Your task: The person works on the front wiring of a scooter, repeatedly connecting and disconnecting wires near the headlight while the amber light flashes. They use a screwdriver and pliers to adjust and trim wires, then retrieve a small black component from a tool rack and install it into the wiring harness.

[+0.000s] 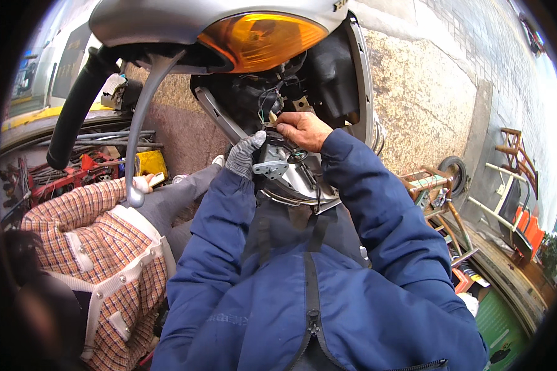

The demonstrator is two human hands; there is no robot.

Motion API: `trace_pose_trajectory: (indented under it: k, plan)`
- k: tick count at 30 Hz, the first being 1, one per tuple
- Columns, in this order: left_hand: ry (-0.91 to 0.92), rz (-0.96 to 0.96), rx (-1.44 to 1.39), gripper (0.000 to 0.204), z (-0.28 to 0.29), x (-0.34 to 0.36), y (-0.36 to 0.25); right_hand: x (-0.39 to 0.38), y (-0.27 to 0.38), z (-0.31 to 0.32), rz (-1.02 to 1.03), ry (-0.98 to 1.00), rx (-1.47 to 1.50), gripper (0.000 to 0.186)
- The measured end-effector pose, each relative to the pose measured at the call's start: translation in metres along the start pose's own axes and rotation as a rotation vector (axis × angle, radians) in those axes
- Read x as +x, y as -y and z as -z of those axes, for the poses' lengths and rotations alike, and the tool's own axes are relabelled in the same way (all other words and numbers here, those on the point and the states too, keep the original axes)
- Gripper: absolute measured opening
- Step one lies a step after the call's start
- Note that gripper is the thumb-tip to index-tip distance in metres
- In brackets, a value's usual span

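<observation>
My left hand point(246, 153), in a grey knitted glove, is closed round a dark part with a silvery metal plate point(270, 168) at its lower end. Just right of it, my bare right hand point(306, 131) pinches at a small pale wire connector point(272, 116). Thin wires point(267, 99) rise from there into the opened front of a scooter. Its dark inner shell point(333, 77) and grey side trim point(220, 116) surround my hands. Above hangs the silver headlight cover with an orange turn signal lens point(263, 40). My fingers partly hide the connector.
At the left, a black handlebar grip point(74, 108) and grey brake lever point(143, 111) jut out. A seated person in a checked jacket point(99, 247) is close on my left, beside a red tool rack point(74, 176). Wooden frames and a tyre point(453, 175) stand at the right.
</observation>
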State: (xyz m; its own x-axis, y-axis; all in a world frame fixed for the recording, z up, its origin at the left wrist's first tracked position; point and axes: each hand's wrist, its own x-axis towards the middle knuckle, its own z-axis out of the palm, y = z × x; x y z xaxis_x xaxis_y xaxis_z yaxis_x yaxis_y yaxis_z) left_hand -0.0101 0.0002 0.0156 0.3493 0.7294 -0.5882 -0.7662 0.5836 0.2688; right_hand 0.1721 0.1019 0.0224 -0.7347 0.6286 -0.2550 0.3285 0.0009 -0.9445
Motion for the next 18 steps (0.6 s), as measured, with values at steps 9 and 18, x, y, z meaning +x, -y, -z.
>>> trace_pose_trajectory:
  k: [9,18]
  plan:
    - [0.159,0.079,-0.146,0.052,0.007,0.003,-0.006,0.002,-0.007,-0.003,0.065,-0.025,-0.059,0.031]
    - [0.108,-0.016,-0.009,0.058,0.027,-0.002,-0.007,-0.004,-0.004,-0.012,0.124,-0.113,0.073,0.032]
